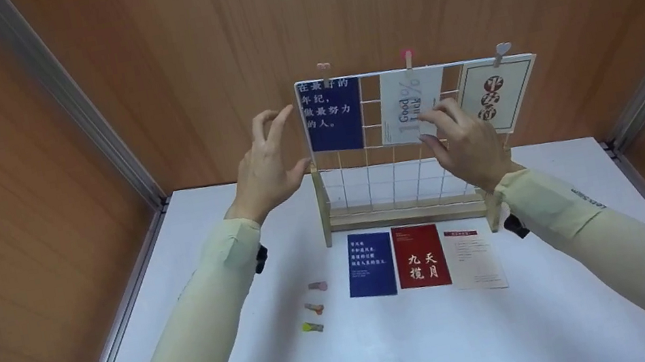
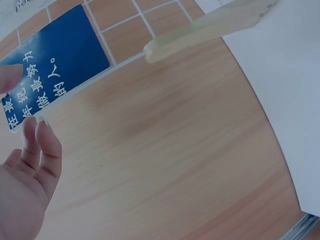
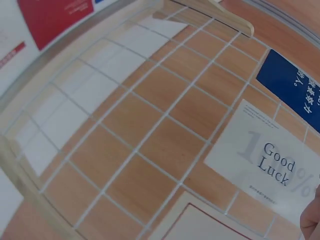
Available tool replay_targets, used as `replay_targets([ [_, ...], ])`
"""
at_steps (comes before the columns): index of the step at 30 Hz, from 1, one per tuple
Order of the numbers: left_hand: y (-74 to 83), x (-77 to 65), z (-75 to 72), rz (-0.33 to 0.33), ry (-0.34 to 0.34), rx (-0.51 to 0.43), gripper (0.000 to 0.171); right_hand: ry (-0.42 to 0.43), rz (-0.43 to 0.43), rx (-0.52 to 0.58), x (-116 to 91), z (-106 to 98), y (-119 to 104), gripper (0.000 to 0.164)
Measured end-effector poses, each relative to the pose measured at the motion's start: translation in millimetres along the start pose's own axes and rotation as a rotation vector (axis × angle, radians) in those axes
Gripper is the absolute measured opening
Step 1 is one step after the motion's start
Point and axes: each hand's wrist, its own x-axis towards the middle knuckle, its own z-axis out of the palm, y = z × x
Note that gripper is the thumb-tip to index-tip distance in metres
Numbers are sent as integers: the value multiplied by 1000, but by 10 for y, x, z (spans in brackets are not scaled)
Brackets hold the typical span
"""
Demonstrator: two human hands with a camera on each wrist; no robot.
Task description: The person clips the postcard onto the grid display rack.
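A white wire grid rack (image 1: 402, 179) on a wooden stand holds three cards along its top. They are a dark blue card (image 1: 334, 129), a white "Good Luck" card (image 1: 392, 104) and a cream card with a dark border (image 1: 515, 87), each under a small clip on the top bar. Just left of the rack, my left hand (image 1: 263, 173) is raised beside the blue card, thumb and fingers apart, holding nothing. My right hand (image 1: 469, 140) is in front of the "Good Luck" and cream cards, its fingers bent with a gap to the thumb.
On the white table (image 1: 393, 354) before the rack lie a blue card (image 1: 369, 265), a red card (image 1: 420, 250) and a white card (image 1: 476, 260). Left of them are three small clips (image 1: 314, 308). Wooden walls (image 1: 173, 48) enclose the table.
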Motion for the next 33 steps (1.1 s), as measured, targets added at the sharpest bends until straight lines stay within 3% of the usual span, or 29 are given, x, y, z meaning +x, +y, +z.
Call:
replay_targets([
  [13,-139,-347,357,-61,-68,-19,75,-42,61,7,-505,130,119,27],
  [27,-265,-842,775,-132,-178,-51,57,-119,186,35,-1023,319,152,27],
  [33,-293,-988,916,-178,-219,-91,54,-174,267,43,-1201,349,239,26],
])
